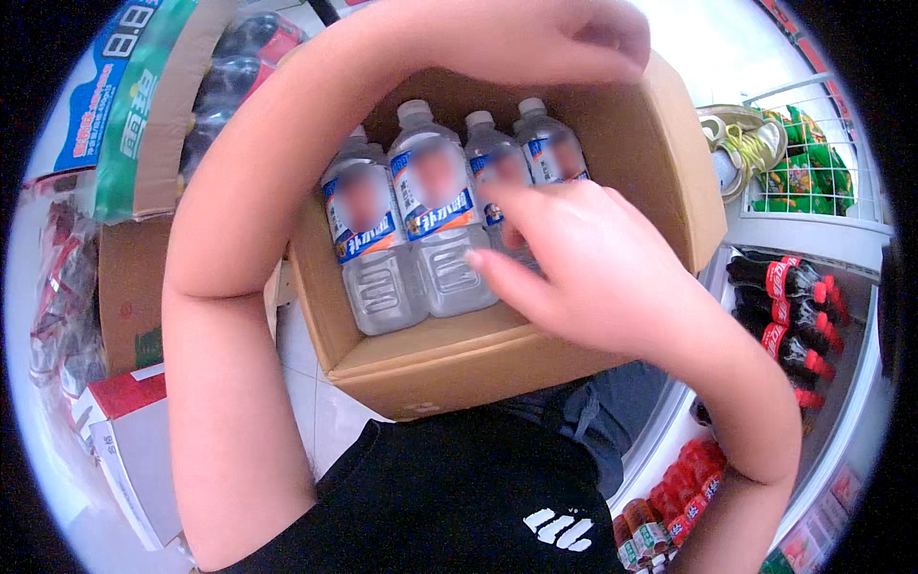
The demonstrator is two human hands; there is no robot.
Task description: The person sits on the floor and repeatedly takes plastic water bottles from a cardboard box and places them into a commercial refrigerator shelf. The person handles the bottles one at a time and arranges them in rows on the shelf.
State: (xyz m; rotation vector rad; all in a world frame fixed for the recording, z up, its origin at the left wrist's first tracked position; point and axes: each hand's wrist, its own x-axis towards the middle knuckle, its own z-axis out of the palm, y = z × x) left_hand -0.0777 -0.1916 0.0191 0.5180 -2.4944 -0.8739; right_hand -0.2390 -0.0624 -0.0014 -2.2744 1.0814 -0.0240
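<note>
Below me is an open cardboard box with several clear plastic bottles inside, white-capped and with blue and orange labels bearing writing. A large bottle and its neighbour stand at the near left of the box. Two more, a bottle and another bottle, show behind my right hand. That hand is over the box's near right, thumb and forefinger apart; its other fingers are partly hidden. My left arm arches across the far side, and my left hand is above the far rim, its fingers unclear.
A pack of dark bottles lies at the left above a brown carton. Lower left is a red and white box. To the right, a cooler holds red-capped cola bottles; a wire basket and a sneaker are beyond.
</note>
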